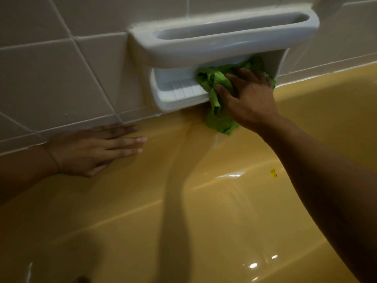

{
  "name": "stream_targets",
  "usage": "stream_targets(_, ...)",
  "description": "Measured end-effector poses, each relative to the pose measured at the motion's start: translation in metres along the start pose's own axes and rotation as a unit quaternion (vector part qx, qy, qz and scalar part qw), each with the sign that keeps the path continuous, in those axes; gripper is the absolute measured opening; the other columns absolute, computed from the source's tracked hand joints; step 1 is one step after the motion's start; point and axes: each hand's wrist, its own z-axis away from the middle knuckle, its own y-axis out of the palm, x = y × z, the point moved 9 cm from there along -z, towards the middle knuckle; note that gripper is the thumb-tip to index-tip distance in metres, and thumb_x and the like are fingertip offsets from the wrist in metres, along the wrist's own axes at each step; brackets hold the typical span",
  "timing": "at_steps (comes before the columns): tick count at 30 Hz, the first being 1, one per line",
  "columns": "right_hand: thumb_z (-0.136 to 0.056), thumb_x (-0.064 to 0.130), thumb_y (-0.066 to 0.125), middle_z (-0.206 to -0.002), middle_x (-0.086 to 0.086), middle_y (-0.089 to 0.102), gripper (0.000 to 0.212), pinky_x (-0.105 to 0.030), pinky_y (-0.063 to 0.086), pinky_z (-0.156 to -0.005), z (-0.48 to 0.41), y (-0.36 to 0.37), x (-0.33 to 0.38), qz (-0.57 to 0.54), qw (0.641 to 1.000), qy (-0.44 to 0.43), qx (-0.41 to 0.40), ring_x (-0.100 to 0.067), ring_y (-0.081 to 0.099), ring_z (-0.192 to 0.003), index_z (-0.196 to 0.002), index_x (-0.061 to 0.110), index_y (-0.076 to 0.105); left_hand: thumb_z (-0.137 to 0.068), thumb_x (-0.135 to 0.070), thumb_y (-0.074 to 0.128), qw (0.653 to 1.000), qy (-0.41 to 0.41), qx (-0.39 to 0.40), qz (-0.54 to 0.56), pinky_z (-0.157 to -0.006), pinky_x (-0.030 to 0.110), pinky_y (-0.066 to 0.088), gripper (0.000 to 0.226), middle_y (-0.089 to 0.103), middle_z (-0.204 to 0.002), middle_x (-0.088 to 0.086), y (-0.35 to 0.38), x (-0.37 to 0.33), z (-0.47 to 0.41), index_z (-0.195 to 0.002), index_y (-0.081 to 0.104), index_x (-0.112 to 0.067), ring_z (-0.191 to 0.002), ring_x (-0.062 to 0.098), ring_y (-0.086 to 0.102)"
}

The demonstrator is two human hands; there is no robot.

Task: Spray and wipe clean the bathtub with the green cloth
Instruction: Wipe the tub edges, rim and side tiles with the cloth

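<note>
Mustard-yellow glossy bathtub (204, 201): rim runs along the tiled wall.
White ceramic wall-set soap dish (204, 48): just above the rim, long axis level along the wall.
Right hand (251, 99): fingers curled over the cloth, pressing it into the dish's right end. The bare ribbed tray extends leftward from there.
Left hand (91, 152): flat on the rim, fingers straight, holding nothing, farther from the dish.
Crumpled green cloth (212, 78): bunched under the right hand, tail hanging to the rim.
</note>
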Motion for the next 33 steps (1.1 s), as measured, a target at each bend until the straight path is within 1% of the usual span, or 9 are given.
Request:
stream_targets(2, -0.097, 0.070, 0.024, -0.163, -0.001, 0.034, 0.067, -0.052, 0.016, -0.122, 0.005, 0.003, 0.015, -0.009, 1.000, -0.013, 0.006, -0.030, 0.024, -0.151, -0.150, 0.035, 0.046, -0.093, -0.024, 0.064, 0.999, -0.007, 0.036, -0.028, -0.123, 0.054, 0.030, 0.078, 0.014, -0.173, 0.008, 0.006, 0.003, 0.003, -0.163, 0.029, -0.014, -0.160, 0.029, 0.009)
stream_targets(6, -0.097, 0.069, 0.027, -0.159, -0.001, 0.041, 0.064, -0.052, 0.023, -0.118, 0.012, 0.012, 0.059, -0.003, 0.999, -0.039, -0.002, -0.033, 0.031, -0.147, -0.147, 0.037, 0.050, -0.094, -0.025, 0.066, 0.998, -0.004, 0.043, -0.035, -0.122, 0.054, 0.030, 0.077, 0.016, -0.172, 0.009, 0.011, 0.009, 0.006, -0.161, 0.032, -0.012, -0.160, 0.028, 0.008)
stream_targets(10, -0.098, 0.066, 0.030, -0.155, -0.002, 0.048, 0.061, -0.050, 0.026, -0.115, 0.022, 0.022, 0.104, -0.012, 0.997, -0.069, -0.018, -0.035, 0.034, -0.146, -0.143, 0.035, 0.056, -0.096, -0.029, 0.063, 0.999, -0.006, 0.040, -0.031, -0.122, 0.054, 0.030, 0.077, 0.013, -0.173, 0.009, 0.014, 0.013, 0.004, -0.163, 0.028, -0.012, -0.161, 0.029, 0.007)
stream_targets(13, -0.099, 0.064, 0.029, -0.156, -0.001, 0.045, 0.059, -0.049, 0.023, -0.117, 0.024, 0.023, 0.107, -0.023, 0.996, -0.081, -0.011, -0.034, 0.030, -0.149, -0.143, 0.035, 0.055, -0.099, -0.032, 0.058, 0.998, -0.006, 0.036, -0.046, -0.122, 0.055, 0.031, 0.073, 0.014, -0.173, 0.011, 0.017, 0.016, 0.005, -0.162, 0.029, -0.010, -0.160, 0.030, 0.008)
stream_targets(17, -0.100, 0.064, 0.032, -0.159, 0.002, 0.042, 0.056, -0.047, 0.021, -0.118, 0.023, 0.019, 0.092, -0.038, 0.994, -0.105, 0.004, -0.029, 0.028, -0.150, -0.145, 0.037, 0.052, -0.100, -0.034, 0.055, 0.998, -0.011, 0.042, -0.036, -0.123, 0.053, 0.028, 0.074, 0.008, -0.174, 0.006, 0.026, 0.020, 0.006, -0.164, 0.024, -0.014, -0.161, 0.028, 0.004)
stream_targets(22, -0.099, 0.067, 0.027, -0.160, 0.001, 0.041, 0.061, -0.046, 0.023, -0.118, 0.013, 0.011, 0.053, -0.017, 0.998, -0.053, -0.016, -0.028, 0.032, -0.148, -0.145, 0.038, 0.052, -0.099, -0.033, 0.055, 0.999, -0.009, 0.038, -0.025, -0.125, 0.053, 0.025, 0.076, 0.004, -0.174, 0.001, 0.032, 0.022, 0.005, -0.165, 0.020, -0.020, -0.161, 0.025, 0.002)
stream_targets(26, -0.097, 0.070, 0.024, -0.160, 0.002, 0.040, 0.064, -0.049, 0.023, -0.119, 0.002, 0.005, 0.030, -0.022, 1.000, -0.008, -0.011, -0.028, 0.033, -0.146, -0.145, 0.039, 0.052, -0.100, -0.032, 0.056, 1.000, -0.005, 0.014, -0.009, -0.122, 0.055, 0.031, 0.074, 0.013, -0.173, 0.006, 0.021, 0.016, 0.009, -0.164, 0.024, -0.015, -0.161, 0.027, 0.008)
stream_targets(30, -0.096, 0.067, 0.035, -0.158, 0.000, 0.038, 0.057, -0.049, 0.021, -0.117, 0.002, 0.008, 0.051, -0.014, 1.000, 0.027, 0.004, -0.031, 0.030, -0.145, -0.144, 0.042, 0.052, -0.096, -0.030, 0.049, 0.999, 0.008, -0.031, -0.005, -0.116, 0.059, 0.039, 0.065, 0.028, -0.169, 0.011, 0.005, 0.007, 0.008, -0.157, 0.041, -0.008, -0.159, 0.029, 0.019)
stream_targets(33, -0.098, 0.064, 0.038, -0.160, -0.001, 0.033, 0.053, -0.049, 0.017, -0.118, 0.011, 0.017, 0.093, -0.019, 1.000, 0.000, 0.019, -0.032, 0.023, -0.148, -0.145, 0.044, 0.049, -0.097, -0.029, 0.050, 0.998, 0.037, -0.050, -0.021, -0.118, 0.058, 0.038, 0.062, 0.029, -0.169, 0.009, -0.003, 0.001, 0.006, -0.155, 0.045, -0.010, -0.158, 0.031, 0.020)
